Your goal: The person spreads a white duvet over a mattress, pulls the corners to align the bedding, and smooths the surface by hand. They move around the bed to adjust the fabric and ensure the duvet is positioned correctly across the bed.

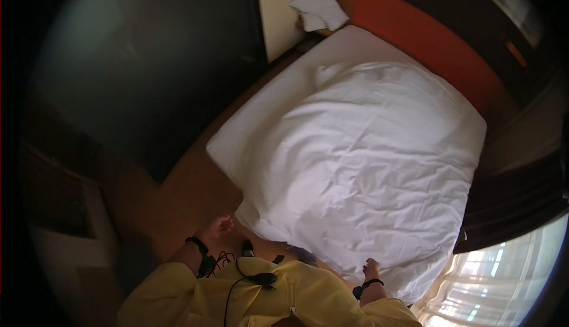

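Observation:
A bed lies before me, covered by a rumpled white duvet (369,149). Beyond the duvet's edge, the flat white sheet (249,136) shows along the left side and at the head end. My left hand (221,227) hangs over the floor just off the foot corner, its fingers loosely curled and holding nothing that I can see. Over the duvet's near edge is my right hand (371,268), fingers bent; whether it grips or touches the cloth is unclear. Both wrists wear black bands.
White folded linens or pillows (318,9) are piled beyond the bed's far left corner. An orange-red headboard panel (413,29) runs behind the bed. To the left stands a large dark panel (178,51) above the brown floor (191,193). Sheer curtains (484,278) hang at the lower right.

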{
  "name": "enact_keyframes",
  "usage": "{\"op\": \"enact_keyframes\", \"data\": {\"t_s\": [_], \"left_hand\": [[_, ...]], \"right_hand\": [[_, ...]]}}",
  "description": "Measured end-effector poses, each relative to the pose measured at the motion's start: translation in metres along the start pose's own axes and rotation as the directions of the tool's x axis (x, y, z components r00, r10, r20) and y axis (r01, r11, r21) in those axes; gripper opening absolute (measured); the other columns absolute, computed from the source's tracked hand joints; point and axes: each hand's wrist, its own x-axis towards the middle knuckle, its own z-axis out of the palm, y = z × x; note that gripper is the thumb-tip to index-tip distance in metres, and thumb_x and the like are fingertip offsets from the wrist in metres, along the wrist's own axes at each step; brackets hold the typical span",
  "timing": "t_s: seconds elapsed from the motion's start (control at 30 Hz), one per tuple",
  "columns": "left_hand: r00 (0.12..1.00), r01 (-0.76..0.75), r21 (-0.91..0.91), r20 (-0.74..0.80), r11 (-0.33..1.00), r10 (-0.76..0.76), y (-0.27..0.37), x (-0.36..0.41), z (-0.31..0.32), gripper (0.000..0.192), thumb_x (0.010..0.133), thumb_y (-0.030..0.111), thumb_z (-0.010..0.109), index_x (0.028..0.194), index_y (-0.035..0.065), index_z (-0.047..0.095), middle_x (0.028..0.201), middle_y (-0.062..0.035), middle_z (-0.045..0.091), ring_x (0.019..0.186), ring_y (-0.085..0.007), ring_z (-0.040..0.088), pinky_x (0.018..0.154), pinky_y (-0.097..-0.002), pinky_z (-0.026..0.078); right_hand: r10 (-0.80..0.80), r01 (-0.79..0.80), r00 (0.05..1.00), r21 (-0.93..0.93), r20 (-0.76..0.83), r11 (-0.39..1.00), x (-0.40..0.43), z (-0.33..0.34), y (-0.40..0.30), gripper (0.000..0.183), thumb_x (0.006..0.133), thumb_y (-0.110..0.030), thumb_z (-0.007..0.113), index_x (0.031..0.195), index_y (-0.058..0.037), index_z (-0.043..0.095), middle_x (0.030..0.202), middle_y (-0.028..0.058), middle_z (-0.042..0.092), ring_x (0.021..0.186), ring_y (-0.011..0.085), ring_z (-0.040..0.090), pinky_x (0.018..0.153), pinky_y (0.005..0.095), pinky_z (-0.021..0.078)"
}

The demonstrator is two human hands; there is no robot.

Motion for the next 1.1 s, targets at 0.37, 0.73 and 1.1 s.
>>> {"op": "enact_keyframes", "data": {"t_s": [0.37, 0.73, 1.1], "left_hand": [[0.999, -0.03, -0.475, 0.001, 0.879, 0.034, -0.061, 0.032, -0.429, 0.018, 0.082, 0.021, 0.046, 0.085, 0.006, 0.055, 0.079, -0.0062, 0.056, 0.074, -0.0188, 0.054, 0.064, -0.0303, 0.045], [0.97, -0.177, -0.297, 0.107, 0.938, 0.217, 0.086, 0.041, -0.513, 0.016, 0.081, 0.017, 0.047, 0.086, 0.0035, 0.052, 0.089, -0.0095, 0.053, 0.072, -0.0211, 0.052, 0.062, -0.0321, 0.043], [0.839, 0.106, -0.276, 0.541, 0.955, 0.063, 0.345, 0.236, -0.609, 0.02, 0.081, 0.013, 0.049, 0.096, 0.0003, 0.054, 0.077, -0.0097, 0.057, 0.062, -0.0177, 0.055, 0.05, -0.0273, 0.043]], "right_hand": [[-0.083, 0.257, 0.543, -0.071, 0.835, 0.964, -0.148, 0.295, -0.018, 0.025, 0.08, -0.015, 0.051, 0.102, -0.0037, 0.052, 0.074, 0.0106, 0.059, 0.057, 0.0226, 0.059, 0.043, 0.029, 0.0431], [0.102, 0.546, 0.684, -0.6, 0.722, 0.585, -0.233, 0.477, -0.094, 0.018, 0.079, -0.022, 0.047, 0.07, -0.0068, 0.051, 0.062, 0.0046, 0.056, 0.052, 0.016, 0.057, 0.042, 0.029, 0.0422], [0.041, 0.789, 0.613, -0.61, 0.789, -0.073, -0.295, 0.746, -0.201, 0.02, 0.079, -0.021, 0.047, 0.076, -0.0077, 0.061, 0.069, 0.0056, 0.062, 0.056, 0.0164, 0.06, 0.049, 0.0331, 0.0472]]}}
